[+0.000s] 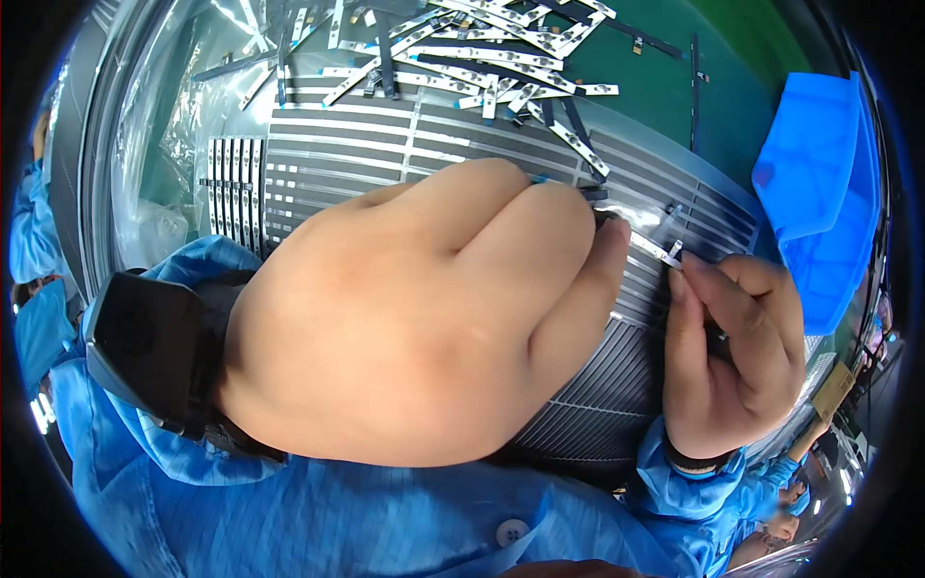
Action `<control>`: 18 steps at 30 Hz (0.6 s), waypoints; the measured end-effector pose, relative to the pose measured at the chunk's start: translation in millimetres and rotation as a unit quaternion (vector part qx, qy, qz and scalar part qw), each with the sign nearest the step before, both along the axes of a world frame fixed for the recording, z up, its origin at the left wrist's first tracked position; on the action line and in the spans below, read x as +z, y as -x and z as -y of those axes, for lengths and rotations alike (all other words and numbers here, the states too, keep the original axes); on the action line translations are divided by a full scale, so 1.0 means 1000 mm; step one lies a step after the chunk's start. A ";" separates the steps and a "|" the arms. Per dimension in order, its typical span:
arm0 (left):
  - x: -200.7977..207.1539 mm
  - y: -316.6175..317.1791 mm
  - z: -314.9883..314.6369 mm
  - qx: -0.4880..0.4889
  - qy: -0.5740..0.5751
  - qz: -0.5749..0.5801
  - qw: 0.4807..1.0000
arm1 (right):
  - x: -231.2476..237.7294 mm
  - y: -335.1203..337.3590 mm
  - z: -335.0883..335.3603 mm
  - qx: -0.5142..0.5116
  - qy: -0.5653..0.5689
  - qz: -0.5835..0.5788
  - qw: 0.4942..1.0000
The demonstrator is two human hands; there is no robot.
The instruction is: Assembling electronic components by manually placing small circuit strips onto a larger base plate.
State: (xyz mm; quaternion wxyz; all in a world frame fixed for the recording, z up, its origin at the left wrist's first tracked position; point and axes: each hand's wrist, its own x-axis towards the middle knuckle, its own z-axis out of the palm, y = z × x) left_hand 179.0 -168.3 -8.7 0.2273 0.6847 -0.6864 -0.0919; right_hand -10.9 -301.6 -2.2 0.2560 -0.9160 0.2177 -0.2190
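Stretched between my two hands is a narrow white strip with small dark parts (652, 249). My left hand (414, 318) looms large in the middle, its thumb and forefinger closed on the strip's left end; the hand itself hides much of that grip. At the other end, my right hand (737, 356) pinches the strip between thumb and fingertips, and a short tab sticks up there. Beneath both hands lies a flat sheet with grey and white stripes (347, 123). One loose strip (570, 143) rests just beyond my left fingertips.
A tangled heap of black and white strips (482, 48) covers the far part of the green table (646, 91). Several strips lie side by side in a row (234, 193) at left, near clear plastic film (164, 144). A blue plastic bin (819, 183) stands at right. Other people in blue sit on both sides.
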 end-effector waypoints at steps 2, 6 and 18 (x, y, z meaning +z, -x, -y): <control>-0.006 -0.001 0.001 -0.027 0.060 0.016 0.998 | 0.002 0.000 -0.001 -0.004 -0.007 -0.015 1.000; -0.006 0.000 0.002 -0.039 0.075 0.037 0.996 | -0.001 0.001 0.000 -0.003 -0.004 -0.009 1.000; -0.011 -0.003 0.004 -0.069 0.104 0.064 0.990 | -0.003 0.004 0.000 -0.010 -0.009 0.010 1.000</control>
